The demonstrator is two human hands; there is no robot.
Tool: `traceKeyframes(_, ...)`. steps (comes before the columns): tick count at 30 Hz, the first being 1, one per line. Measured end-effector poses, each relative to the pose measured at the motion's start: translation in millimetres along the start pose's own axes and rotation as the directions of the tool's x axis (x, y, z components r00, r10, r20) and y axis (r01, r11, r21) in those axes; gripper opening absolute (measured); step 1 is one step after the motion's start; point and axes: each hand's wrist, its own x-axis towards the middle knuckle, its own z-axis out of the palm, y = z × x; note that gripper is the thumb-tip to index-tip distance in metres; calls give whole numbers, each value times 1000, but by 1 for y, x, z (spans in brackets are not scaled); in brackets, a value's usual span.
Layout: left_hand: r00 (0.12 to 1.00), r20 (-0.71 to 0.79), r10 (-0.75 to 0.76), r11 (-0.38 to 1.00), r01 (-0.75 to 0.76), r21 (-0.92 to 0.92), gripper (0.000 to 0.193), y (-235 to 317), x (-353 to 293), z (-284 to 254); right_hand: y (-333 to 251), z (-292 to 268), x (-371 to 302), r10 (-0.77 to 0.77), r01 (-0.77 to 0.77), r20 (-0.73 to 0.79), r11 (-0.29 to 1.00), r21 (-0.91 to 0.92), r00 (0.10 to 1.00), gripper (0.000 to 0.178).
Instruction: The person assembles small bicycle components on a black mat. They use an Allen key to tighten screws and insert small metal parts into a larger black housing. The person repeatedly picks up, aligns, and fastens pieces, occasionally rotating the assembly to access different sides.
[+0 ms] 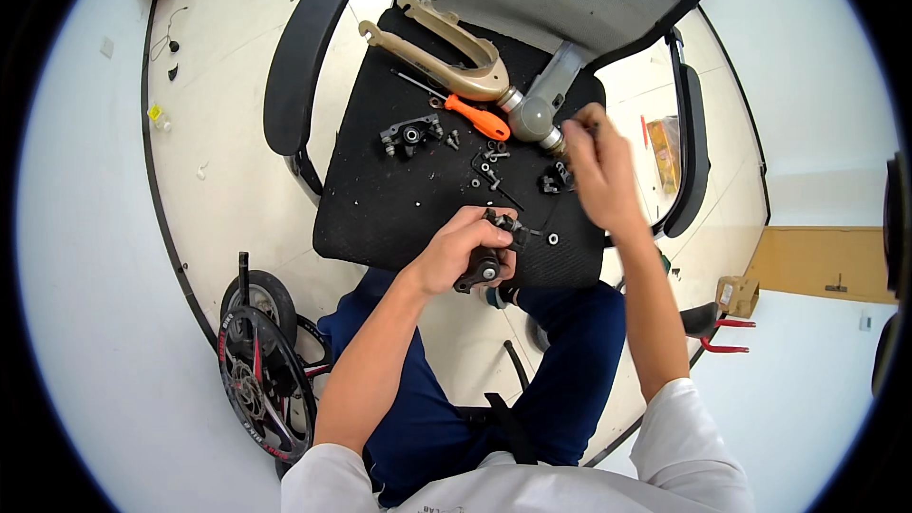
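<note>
Black clamp-like part [488,266] sits in the left hand [445,255], fingers curled round it, over the front edge of the chair seat [366,218]. Right hand [603,171], up and right of it, is blurred near the grey fitting [534,119]; its grip cannot be told. Judged risks: a slackened left grip could drop the part past the seat edge; a careless right-hand sweep could knock off the loose nut [553,239], just right of the left hand.

the held black part [478,268] looks matt, the screwdriver handle [481,120] glossy plastic, the seat [370,214] rough cloth.
</note>
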Motion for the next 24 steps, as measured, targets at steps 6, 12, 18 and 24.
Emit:
traceKeyframes(6,996,88,23,975,-3,-220,22,-5,-1,-10,41,58,-44,474,-492,208,616,615,855,15)
traceKeyframes(12,948,-233,216,946,-262,-191,27,-4,2,-30,1,96,-131,380,-442,244,846,297,892,43)
traceKeyframes(18,940,-278,198,904,-66,422,23,-7,3,-24,-36,17,-107,236,-240,-41,957,-166,971,22)
traceKeyframes(24,1000,-5,19,998,-18,66,19,-11,2,2,21,-3,-9,146,-116,191,980,-162,971,14)
